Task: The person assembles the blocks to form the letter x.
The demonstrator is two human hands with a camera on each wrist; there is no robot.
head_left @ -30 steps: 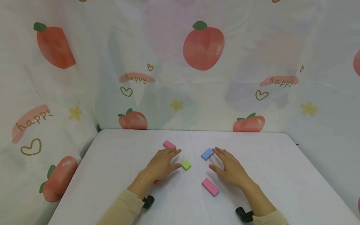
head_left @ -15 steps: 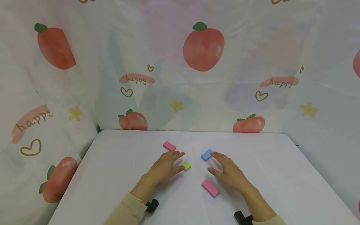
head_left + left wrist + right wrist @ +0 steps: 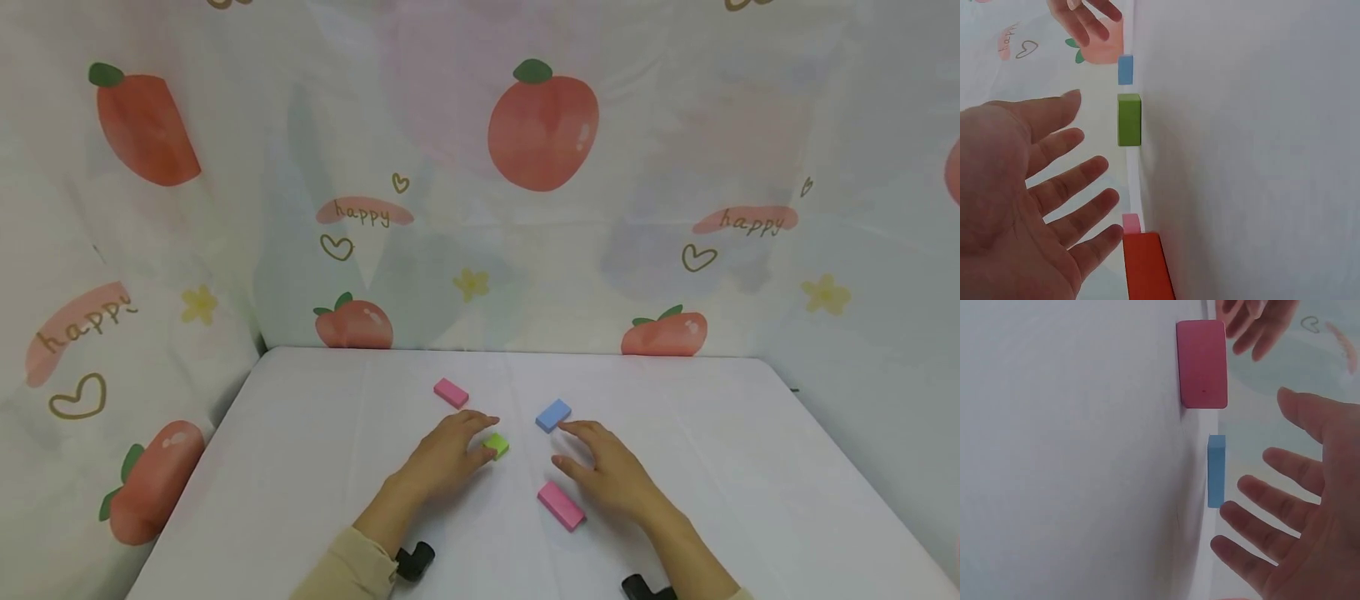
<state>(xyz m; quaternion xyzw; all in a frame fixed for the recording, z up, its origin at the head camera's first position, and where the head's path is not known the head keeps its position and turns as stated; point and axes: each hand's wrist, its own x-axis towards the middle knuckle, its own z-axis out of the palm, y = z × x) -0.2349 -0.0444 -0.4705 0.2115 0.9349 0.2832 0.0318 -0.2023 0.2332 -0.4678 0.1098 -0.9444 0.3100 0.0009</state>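
My left hand (image 3: pixel 444 454) hovers above the table with its fingers spread and nothing in its grasp. Its thumb tip overlaps the small green block (image 3: pixel 497 447) in the head view, while the left wrist view shows a gap between them. A red block (image 3: pixel 1147 265) lies below the left hand, hidden from the head camera. My right hand (image 3: pixel 615 471) is also held over the table, fingers apart and holding nothing. Near its fingertips lies a blue block (image 3: pixel 552 415). A pink block (image 3: pixel 561 506) rests nearer the front, left of the right hand.
Another pink block (image 3: pixel 452 392) lies farther back, beyond the left fingers. All the blocks sit on a white-covered table (image 3: pixel 750 467). A fruit-printed cloth (image 3: pixel 543 250) hangs behind the table and along its sides. Black wrist cameras (image 3: pixel 415 562) are on both arms.
The left hand has shifted right and slightly toward the front, and the red block has gone out of the head view behind it. The right hand has drawn slightly frontward. The blocks stay put.
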